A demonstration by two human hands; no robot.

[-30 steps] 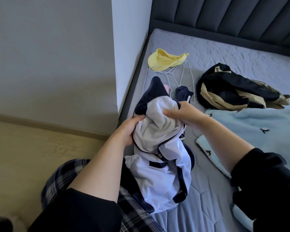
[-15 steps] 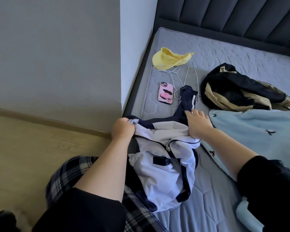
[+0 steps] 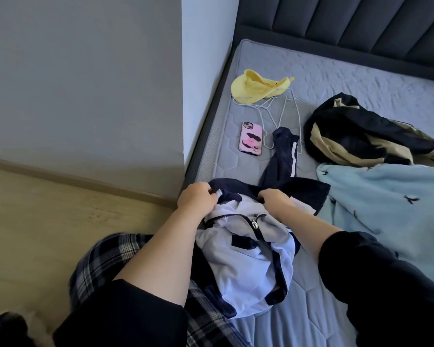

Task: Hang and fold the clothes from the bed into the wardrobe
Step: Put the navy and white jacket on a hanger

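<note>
A white and navy zip jacket [image 3: 251, 256] lies crumpled at the near left edge of the grey bed [image 3: 336, 78], one navy sleeve stretched toward the headboard. My left hand [image 3: 197, 199] grips its navy collar at the mattress edge. My right hand [image 3: 273, 200] pinches the collar a little to the right. A black and tan garment [image 3: 361, 131] is heaped at the right, with a light blue garment [image 3: 391, 209] spread below it. A yellow garment [image 3: 256, 87] sits near the bed's far left, on thin white wire hangers [image 3: 281, 108].
A phone in a pink case [image 3: 251, 138] lies face down on the mattress between the yellow garment and the jacket. A white wall corner [image 3: 206, 71] stands against the bed's left side. Wooden floor [image 3: 48, 216] is at the left. A dark padded headboard [image 3: 348, 23] runs behind.
The jacket was lowered from mid-air onto the mattress, uncovering the phone. My right hand shifted from the jacket's right side to the collar, and both hands now hold the collar.
</note>
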